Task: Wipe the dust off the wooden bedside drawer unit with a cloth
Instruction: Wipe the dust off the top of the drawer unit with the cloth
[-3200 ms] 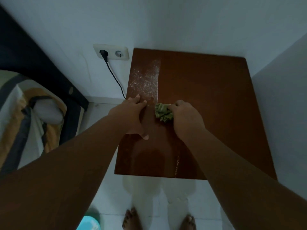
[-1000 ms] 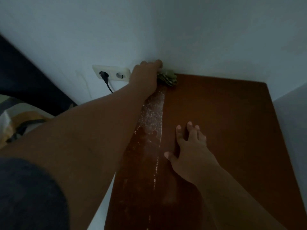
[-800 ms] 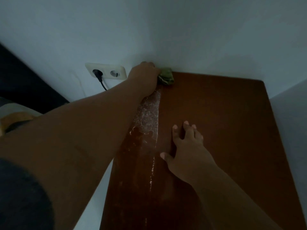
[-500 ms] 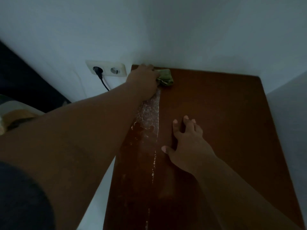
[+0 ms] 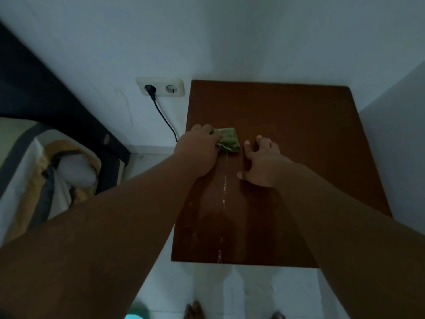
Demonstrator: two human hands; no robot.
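Pressing down on a crumpled green cloth (image 5: 228,141), the left hand (image 5: 197,151) lies on the left part of the brown wooden bedside drawer unit (image 5: 299,139), its fingers (image 5: 202,130) curled over the cloth's left side so that only the right half of the cloth shows. Just right of the cloth, the right hand (image 5: 262,164) rests on the same top, holding nothing, fingers (image 5: 261,140) spread and bent with the tips touching the wood. A thin pale line of dust (image 5: 223,199) runs from the cloth toward the near edge of the unit. Left of the unit, a white double wall socket (image 5: 161,86) carries a black plug and cable (image 5: 163,116). Farther left of the unit lies a bed with striped bedding (image 5: 34,176).
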